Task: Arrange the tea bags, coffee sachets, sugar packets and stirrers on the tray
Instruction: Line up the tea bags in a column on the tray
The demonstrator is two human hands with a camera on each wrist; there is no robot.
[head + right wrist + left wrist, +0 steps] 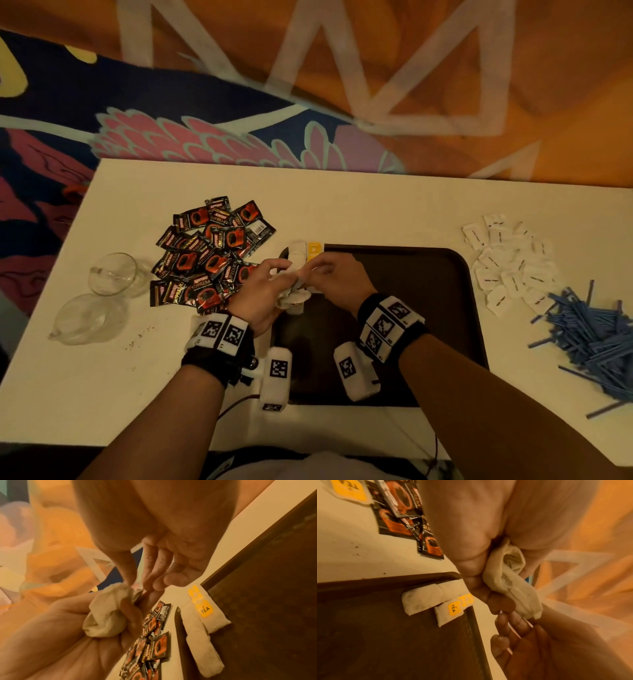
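both forearms with their black wrist straps are reaching in from the near edge of the white bench (342,212), and the hands are meeting over the far left corner of the dark brown plastic tray (428,274). left hand (260,301) is cupping a crumpled bunch of soft off-white paper tea bags (510,582), its fingers curling round them. right hand (337,279) is reaching into that bunch with narrowed fingertips (154,585), seemingly picking one bag free; whether it is actually gripping one is hidden, so i cannot tell.

a few flat tea bags with yellow tags (426,599) are already lying in the tray's corner, overlapping one another, one tag hanging over the rim. glossy black-and-red coffee sachets (209,253) are lying heaped on the bench just left of the tray; small white sugar packets (510,263) and thin blue stirrers (596,339) are sitting in loose piles to its right. two clear glass cups (102,294) are resting on their sides further left.

these bags are looking very light, limp and easily torn, with strings likely tangling. taking each by its flat paper edge or its stiffer yellow tag is probably gentlest; squeezing the filled middle is risking a split.
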